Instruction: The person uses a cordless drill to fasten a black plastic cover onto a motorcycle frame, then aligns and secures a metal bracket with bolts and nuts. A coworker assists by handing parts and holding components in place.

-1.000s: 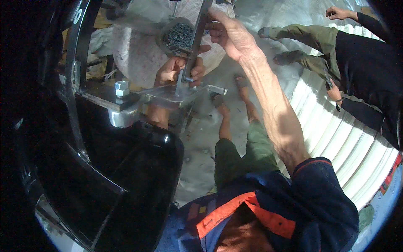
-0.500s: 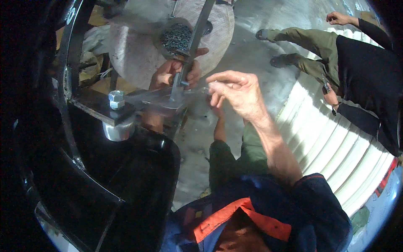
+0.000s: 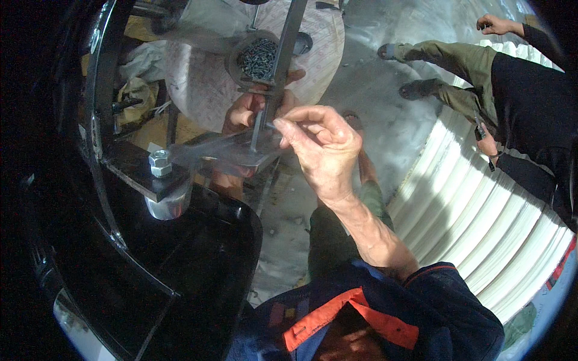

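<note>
A dark upright metal bar (image 3: 282, 60) rises from a flat metal plate (image 3: 238, 155) in front of me. My left hand (image 3: 241, 113) reaches up from behind the plate, its fingers wrapped round the bar from the far side and partly hidden by it. Close to the bar's lower end, on the right, my right hand (image 3: 325, 141) is closed with thumb and forefinger pinched together. Whatever small thing lies between those fingertips is too small to make out. Left of the plate, a large hex bolt (image 3: 160, 163) stands through a dark bracket, above a shiny metal cylinder (image 3: 165, 207).
Behind the bar, a bowl of screws (image 3: 257, 58) sits on a round, pale tabletop (image 3: 198, 90). Black metal framework (image 3: 180, 265) fills the left side. At right lie white ribbed coils (image 3: 457, 198), beside a co-worker in dark clothing (image 3: 530, 102) holding a small tool.
My right hand has moved left, up to the bar, and its fingers have drawn in. The left hand stays behind the bar. The whole view has shifted slightly.
</note>
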A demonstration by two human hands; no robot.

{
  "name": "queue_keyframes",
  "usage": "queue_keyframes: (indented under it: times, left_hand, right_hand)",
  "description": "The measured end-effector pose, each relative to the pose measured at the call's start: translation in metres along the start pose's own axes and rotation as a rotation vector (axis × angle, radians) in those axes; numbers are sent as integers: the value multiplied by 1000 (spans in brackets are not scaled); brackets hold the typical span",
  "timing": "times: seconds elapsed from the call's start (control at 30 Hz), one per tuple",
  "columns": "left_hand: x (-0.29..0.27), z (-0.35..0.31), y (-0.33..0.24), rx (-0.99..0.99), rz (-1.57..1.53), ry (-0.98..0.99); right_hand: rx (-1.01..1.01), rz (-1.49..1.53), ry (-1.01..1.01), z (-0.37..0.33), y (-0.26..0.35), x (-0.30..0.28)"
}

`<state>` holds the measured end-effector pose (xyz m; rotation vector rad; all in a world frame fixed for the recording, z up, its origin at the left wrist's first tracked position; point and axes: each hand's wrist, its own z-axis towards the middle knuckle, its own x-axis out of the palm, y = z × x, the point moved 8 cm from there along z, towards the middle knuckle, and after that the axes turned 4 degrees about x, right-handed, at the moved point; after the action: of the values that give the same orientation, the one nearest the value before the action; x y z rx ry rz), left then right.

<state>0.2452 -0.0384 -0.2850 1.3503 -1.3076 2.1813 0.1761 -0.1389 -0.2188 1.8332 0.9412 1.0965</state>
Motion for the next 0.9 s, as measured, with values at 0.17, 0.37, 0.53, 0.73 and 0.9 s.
queue_keyframes:
  times: [0.17, 0.37, 0.53, 0.73, 0.9]
  left_hand:
    - [-15, -12, 6, 4, 173, -226]
    - [1, -3, 13, 41, 8, -132]
    - [-3, -7, 12, 19, 69, -136]
    - [6, 0, 11, 17, 64, -46]
    - [13, 2, 9, 91, -81, -113]
  right_hand:
    - [-241, -65, -15, -5, 6, 6]
    - [-346, -171, -51, -16, 1, 6]
    - [-247, -176, 33, -14, 0, -1]
    - [-318, -192, 98, -15, 10, -1]
    - [-395, -330, 69, -13, 21, -3]
